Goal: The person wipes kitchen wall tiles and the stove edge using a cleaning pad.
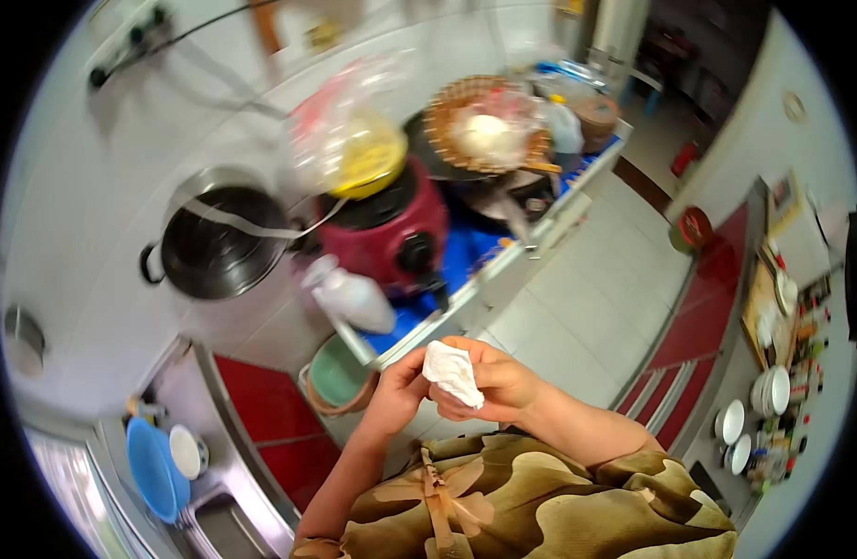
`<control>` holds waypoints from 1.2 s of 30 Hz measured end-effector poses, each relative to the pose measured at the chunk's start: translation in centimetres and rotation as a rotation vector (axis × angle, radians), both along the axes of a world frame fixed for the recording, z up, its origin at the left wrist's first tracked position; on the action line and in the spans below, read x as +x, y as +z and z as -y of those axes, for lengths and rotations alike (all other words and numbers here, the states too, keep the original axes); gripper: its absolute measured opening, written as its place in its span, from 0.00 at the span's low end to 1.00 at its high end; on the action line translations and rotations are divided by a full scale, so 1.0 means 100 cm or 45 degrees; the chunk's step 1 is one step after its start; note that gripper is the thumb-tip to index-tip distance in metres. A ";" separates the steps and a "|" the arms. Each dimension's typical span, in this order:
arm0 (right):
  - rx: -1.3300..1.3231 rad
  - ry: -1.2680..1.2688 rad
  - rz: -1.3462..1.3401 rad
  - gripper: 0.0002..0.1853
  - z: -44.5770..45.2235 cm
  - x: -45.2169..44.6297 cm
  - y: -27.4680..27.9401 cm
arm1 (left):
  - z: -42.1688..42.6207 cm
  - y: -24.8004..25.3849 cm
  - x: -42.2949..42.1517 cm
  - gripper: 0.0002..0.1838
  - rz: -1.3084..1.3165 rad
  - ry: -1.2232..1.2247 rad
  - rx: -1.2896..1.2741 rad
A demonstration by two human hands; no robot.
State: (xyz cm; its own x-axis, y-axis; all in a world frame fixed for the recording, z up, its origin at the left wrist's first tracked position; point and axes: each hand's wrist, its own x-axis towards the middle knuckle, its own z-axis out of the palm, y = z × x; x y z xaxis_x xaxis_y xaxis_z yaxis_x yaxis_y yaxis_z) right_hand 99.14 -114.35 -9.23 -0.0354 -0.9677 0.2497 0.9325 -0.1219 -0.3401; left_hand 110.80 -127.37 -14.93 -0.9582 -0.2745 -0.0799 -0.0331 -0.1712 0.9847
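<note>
From my distant place I look down on both hands, and between them, in front of the patterned garment (531,503), is a crumpled white piece (452,374). The right hand (501,380) is closed around its right side, with the thumb lying toward it, and the left hand (400,387) seems to pinch its left edge, so I count both as grasping it. I judge it to be very light, because the fingers bend around it without visible strain. It looks soft and limp, like folded paper or thin cloth, but I cannot tell which. If it is paper, I would expect it to tear easily, above all if damp. It looks dry and matt, so I do not think it is slippery. I would take hold of its thicker, bunched middle with flat fingertips and light pressure, and not pull at the loose lower end. Beyond the grip is a counter (492,279) carrying a dark red appliance (419,219); to the left of the grip and close to it stands a green bucket (340,374).
</note>
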 end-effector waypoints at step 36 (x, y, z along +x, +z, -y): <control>-0.089 -2.163 0.274 0.11 -0.584 -0.469 -0.020 | -0.494 -0.025 -0.658 0.17 0.153 -1.718 -0.366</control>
